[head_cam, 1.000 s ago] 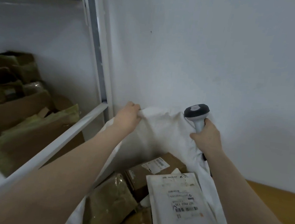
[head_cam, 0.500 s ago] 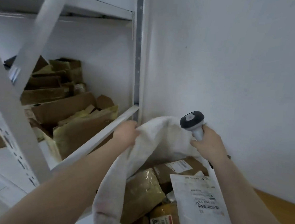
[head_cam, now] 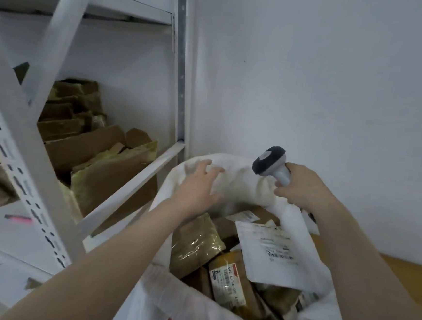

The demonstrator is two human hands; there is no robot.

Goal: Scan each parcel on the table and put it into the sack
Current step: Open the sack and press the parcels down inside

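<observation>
Our left hand (head_cam: 198,182) is at the far rim of the white woven sack (head_cam: 238,179) with its fingers spread. Our right hand (head_cam: 302,188) is curled round the grey handle of the dark-headed barcode scanner (head_cam: 270,162). Inside the sack, a flat white plastic mailer (head_cam: 276,259) lies on brown taped parcels (head_cam: 194,243).

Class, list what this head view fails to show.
All head view:
1. Trigger of the scanner: hidden by the right hand.
2. Text on the parcel label: blurred, too small.
3. The table: mostly behind the sack and right arm, cut off at the edge.
4. Whether the left hand touches the sack: blurred.
</observation>
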